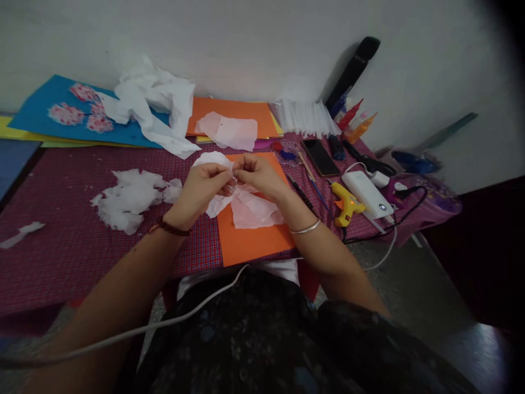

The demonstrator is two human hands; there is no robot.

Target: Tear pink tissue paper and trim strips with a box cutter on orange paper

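Above an orange sheet (pixel 258 244), my left hand (pixel 202 185) and my right hand (pixel 259 174) meet fingertip to fingertip. Both are closed in a pinch on a small bit of white tissue paper (pixel 232 185), mostly covered by the fingers. Under and beside my hands lie thin white tissue pieces (pixel 255 211), partly on the orange sheet. Another white tissue piece (pixel 211 159) shows behind my left hand. To the left of that hand, a loose heap of crumpled tissue (pixel 130 200) rests on the checked tablecloth (pixel 69 186).
At the back left, red-and-white tissue puffs (pixel 66 114) and a long crumpled tissue (pixel 158 98) lie on blue sheets (pixel 45 112). On the right are a phone (pixel 320 157), a yellow glue gun (pixel 346 204), a white power strip (pixel 366 192) and glue sticks (pixel 307 116). A white cable (pixel 172 319) crosses in front.
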